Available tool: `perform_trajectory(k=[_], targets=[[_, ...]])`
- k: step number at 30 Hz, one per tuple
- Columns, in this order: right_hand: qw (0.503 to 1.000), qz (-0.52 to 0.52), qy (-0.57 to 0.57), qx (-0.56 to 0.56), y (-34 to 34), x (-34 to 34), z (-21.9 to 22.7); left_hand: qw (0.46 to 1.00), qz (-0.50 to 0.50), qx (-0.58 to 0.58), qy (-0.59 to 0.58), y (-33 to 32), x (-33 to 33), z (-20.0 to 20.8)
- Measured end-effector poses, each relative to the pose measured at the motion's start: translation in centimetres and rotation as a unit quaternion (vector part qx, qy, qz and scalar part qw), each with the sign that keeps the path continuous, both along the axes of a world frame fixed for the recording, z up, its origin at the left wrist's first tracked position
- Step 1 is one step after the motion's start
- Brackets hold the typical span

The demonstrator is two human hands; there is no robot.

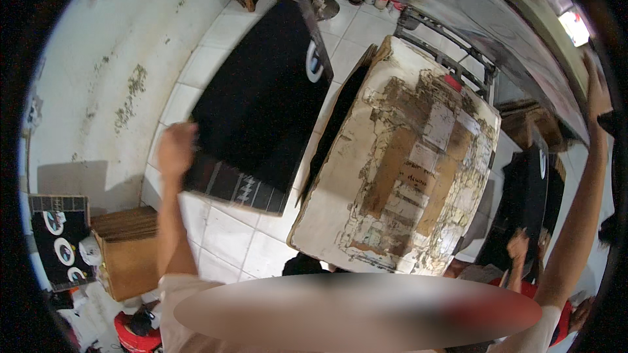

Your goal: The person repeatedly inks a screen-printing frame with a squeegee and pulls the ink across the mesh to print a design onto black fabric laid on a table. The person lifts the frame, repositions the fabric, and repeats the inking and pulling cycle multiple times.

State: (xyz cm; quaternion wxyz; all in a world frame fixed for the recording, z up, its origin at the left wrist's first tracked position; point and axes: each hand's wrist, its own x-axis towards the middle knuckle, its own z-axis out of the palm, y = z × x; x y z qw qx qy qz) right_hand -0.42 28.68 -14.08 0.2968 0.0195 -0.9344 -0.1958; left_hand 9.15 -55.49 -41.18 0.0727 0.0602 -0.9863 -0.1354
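My left hand [176, 147] is closed at the left edge of a large black board [261, 104]. A band of pale line markings runs across the board's near end, and a white oval design shows near its far right edge. My right arm reaches up at the far right. There my right hand [595, 91] has its fingers stretched out beside a long beige edge [562, 10], near a bright light; I cannot tell whether it touches the edge. Right of the black board stands a worn table [333, 189] with a stained, peeling top and brown tape patches.
A cardboard stack [131, 255] and a black board with white ovals [62, 242] stand at the lower left. Another person's hand [517, 245] is by dark boards [523, 189] at right. Small cans [381, 1] line the back; a metal frame [451, 52] sits behind the table.
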Motion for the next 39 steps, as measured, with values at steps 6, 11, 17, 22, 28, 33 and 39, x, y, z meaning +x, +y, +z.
perform_trajectory(k=[6,11,17,22,28,33,39], targets=[[0.971,-0.08,-0.055,-0.219,-2.6,-0.8,0.2,0.982,0.065,0.179,-0.016,-11.0,10.6,24.6],[0.98,-0.085,0.022,-0.176,-8.3,3.3,-0.5,0.998,0.054,0.028,0.025,-13.4,19.7,23.9],[0.951,-0.06,0.07,-0.296,-12.6,6.4,-0.3,0.929,0.16,0.333,-0.005,-3.3,25.6,0.2],[0.946,-0.084,0.055,-0.309,-13.3,7.7,-1.1,0.831,0.08,0.536,-0.123,11.6,26.8,-12.8],[0.945,-0.086,0.067,-0.309,-14.0,8.0,-1.5,0.911,-0.051,0.351,-0.212,17.1,25.4,-15.3],[0.95,-0.058,0.067,-0.301,-13.9,7.8,-0.8,0.924,-0.123,0.252,-0.261,17.2,23.5,-13.4],[0.948,-0.08,0.064,-0.302,-12.8,5.9,0.1,0.927,-0.096,0.204,-0.301,18.6,21.9,-13.0]])
